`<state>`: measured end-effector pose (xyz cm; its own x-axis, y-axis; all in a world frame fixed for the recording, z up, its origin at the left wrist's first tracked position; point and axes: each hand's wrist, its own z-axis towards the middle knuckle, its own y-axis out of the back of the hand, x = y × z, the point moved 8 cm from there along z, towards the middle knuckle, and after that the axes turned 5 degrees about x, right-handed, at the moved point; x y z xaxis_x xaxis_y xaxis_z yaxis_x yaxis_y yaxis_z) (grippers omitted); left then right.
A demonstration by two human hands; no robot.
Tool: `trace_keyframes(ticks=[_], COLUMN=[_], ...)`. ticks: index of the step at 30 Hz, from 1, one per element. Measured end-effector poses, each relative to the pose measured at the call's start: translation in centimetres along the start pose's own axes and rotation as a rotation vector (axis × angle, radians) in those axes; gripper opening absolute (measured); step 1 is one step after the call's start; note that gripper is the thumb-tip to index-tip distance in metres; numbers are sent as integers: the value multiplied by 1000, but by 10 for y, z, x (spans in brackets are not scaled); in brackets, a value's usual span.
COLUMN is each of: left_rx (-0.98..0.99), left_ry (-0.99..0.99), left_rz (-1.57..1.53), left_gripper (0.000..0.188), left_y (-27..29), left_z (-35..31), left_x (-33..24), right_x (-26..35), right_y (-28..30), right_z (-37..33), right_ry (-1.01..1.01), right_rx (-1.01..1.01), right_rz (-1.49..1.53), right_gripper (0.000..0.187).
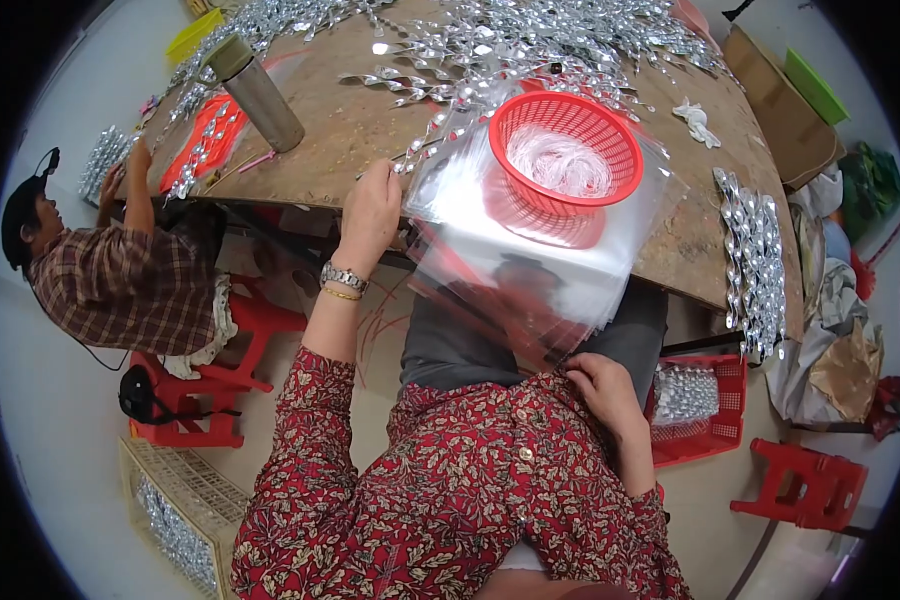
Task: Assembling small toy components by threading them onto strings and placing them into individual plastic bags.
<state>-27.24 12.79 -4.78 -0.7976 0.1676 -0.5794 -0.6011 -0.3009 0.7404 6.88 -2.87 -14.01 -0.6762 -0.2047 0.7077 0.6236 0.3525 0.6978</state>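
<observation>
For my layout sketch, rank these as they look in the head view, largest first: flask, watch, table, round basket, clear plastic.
1. Table
2. Clear plastic
3. Round basket
4. Flask
5. Watch
Apparent size only; no two look alike.

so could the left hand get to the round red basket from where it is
Probably yes: the left hand is at the table edge, left of the round red basket, with clear plastic spread low between them and nothing tall seeming to block it.
</observation>
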Motion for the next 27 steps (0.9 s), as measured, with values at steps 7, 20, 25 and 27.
trace_keyframes(ticks=[7, 20, 25, 27], left_rx=[-159, 396, 606, 673], left_ry=[-155, -18, -142, -173], left_rz=[134, -802, -811, -821], left_gripper=[20, 17, 16, 16], left_y=[20, -1, -27, -32], left_z=[-6, -67, -93, -100], left_x=[-10, -75, -112, -118], right_x=[11, 64, 60, 53], right_y=[-5, 98, 139, 147], right_z=[5, 7, 23, 23], right_ry=[18, 112, 279, 302], right_rx=[81, -194, -459, -576], right_rz=[-37, 850, 944, 1128], right_gripper=[15, 36, 46, 45])
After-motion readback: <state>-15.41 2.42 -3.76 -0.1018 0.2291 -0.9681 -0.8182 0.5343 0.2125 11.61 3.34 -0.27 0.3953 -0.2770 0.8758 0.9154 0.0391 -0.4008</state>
